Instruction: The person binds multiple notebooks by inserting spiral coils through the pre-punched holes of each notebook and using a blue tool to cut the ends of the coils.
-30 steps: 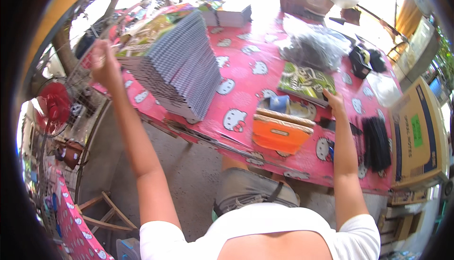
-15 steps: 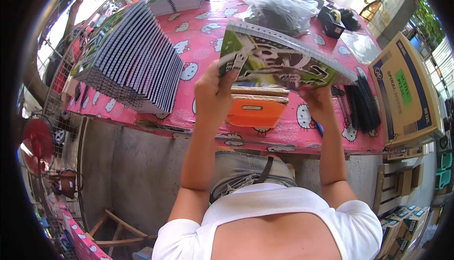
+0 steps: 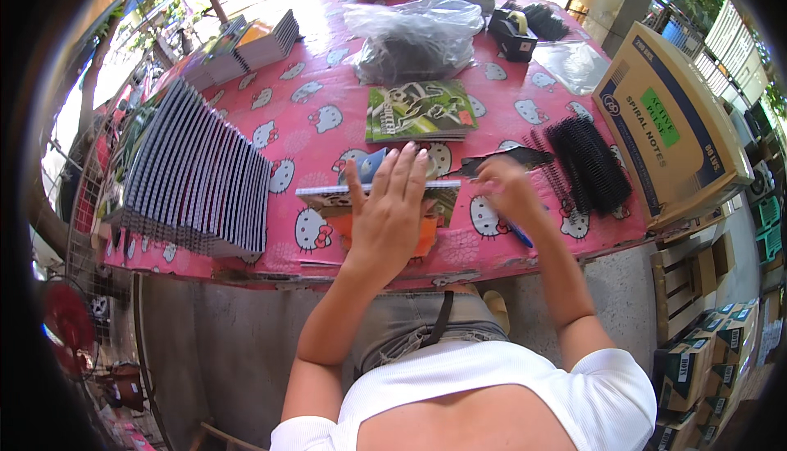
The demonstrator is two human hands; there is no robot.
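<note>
Steadying hand: the left hand point(image 3: 384, 215) lies across the edge of a notebook point(image 3: 445, 203), fingers stretched out nearly side by side, thumb set apart.
Notebook: it sits at the orange holder point(image 3: 427, 236) near the table's front edge, its pale edge turned upward; the hand hides how it meets the holder.
Change: half a second ago both hands held it raised, its cover in view; now it is down and the right hand point(image 3: 508, 182) has left it.
Meaning: the work in hand seems to have gone from carrying to positioning — one hand is enough to keep it there.
Right hand: fingers bent and blurred, left of the black coils point(image 3: 586, 164); I cannot tell whether it pinches anything.
Flat notebooks: green-covered notebooks point(image 3: 421, 112) lie beyond the holder.
Leaning stack: many notebooks point(image 3: 197, 174) stand at the left on the pink tablecloth point(image 3: 316, 261) — apart from both hands.
</note>
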